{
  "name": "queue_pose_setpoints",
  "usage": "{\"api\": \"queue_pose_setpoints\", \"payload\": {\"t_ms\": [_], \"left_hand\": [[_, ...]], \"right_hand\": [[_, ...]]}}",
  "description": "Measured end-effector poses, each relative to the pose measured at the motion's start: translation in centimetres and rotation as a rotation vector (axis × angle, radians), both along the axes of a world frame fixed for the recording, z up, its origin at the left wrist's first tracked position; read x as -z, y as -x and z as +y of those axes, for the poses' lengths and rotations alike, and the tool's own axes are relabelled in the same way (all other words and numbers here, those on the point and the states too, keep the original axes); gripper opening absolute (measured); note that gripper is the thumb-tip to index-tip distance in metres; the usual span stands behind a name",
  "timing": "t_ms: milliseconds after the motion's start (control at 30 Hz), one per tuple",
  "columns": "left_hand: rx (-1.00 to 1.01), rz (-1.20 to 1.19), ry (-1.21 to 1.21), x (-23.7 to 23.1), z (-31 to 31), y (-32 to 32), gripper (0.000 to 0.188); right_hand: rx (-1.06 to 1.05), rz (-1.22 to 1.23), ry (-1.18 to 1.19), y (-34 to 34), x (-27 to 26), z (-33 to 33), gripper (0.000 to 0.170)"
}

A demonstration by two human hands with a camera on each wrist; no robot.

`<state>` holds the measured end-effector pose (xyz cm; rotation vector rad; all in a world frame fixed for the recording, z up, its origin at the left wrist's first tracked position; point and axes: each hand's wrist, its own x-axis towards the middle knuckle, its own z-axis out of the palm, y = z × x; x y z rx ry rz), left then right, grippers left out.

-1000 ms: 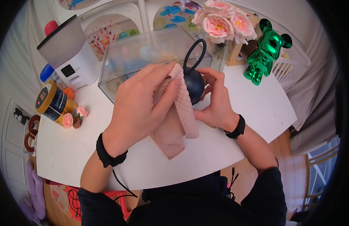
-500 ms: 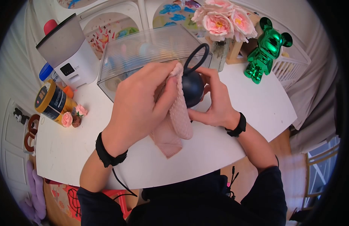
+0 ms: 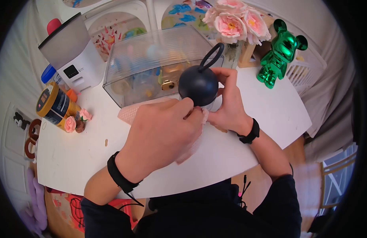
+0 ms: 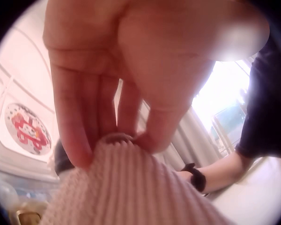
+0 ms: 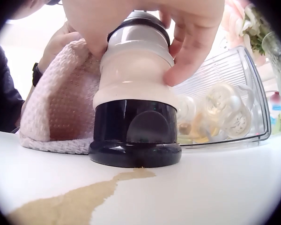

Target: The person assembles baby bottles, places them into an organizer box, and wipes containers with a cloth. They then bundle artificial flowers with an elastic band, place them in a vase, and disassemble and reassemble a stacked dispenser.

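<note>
A device with a black ball-shaped top and a loop handle stands upright on the white table. In the right wrist view its pale body and black base show. My right hand grips the body from the right, fingers curled round it. My left hand pinches a pink textured cloth just below the ball, at the left of the body. The left wrist view shows the cloth hanging from the fingertips of that hand. A brown stain lies before the base.
A clear storage box stands behind the hands. At left are a white dispenser, a yellow jar and small pink flowers. Behind at right are large pink flowers and a green figure.
My left hand has moved down and right beneath the ball, and the cloth now spreads behind it to the left. The ball has come into fuller view. A small brown mark shows on the table.
</note>
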<state>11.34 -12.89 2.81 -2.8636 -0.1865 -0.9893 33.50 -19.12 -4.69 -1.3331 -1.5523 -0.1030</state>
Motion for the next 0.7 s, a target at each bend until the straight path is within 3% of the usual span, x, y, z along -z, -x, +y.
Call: {"api": "queue_pose_setpoints", "payload": {"t_ms": [167,233,300,367,500,567,633,700], "left_hand": [[-0.029,0.058,0.100,-1.6,1.1,0.7,0.013],[-0.076,-0.138,0.144,-2.0,2.0,0.7,0.011],[-0.084,-0.188,0.150,-1.2,2.9,0.0,0.018],[0.017,-0.397,0.276,-0.4,3.1,-1.2,0.022],[0.046,-0.364,0.190,0.1,2.4,-1.5,0.024],[0.074,-0.183,0.205,-0.2,1.5,-0.9,0.023],[0.080,-0.153,0.154,0.1,1.3,-0.8,0.023],[0.006,-0.009,0.228,-0.1,1.1,-0.5,0.021]], "right_hand": [[0.018,0.047,0.036,0.1,0.1,-0.1,0.102],[0.021,0.013,0.002,0.2,0.0,-0.1,0.101],[0.017,-0.023,-0.023,0.3,0.0,-0.2,0.100],[0.011,0.018,0.006,0.3,0.0,-0.3,0.098],[0.061,-0.072,-0.043,0.1,0.3,-0.1,0.098],[0.023,0.015,0.000,0.2,0.1,-0.2,0.098],[0.028,0.001,0.021,0.1,-0.1,-0.2,0.099],[0.033,-0.018,0.044,0.1,-0.2,-0.4,0.100]]}}
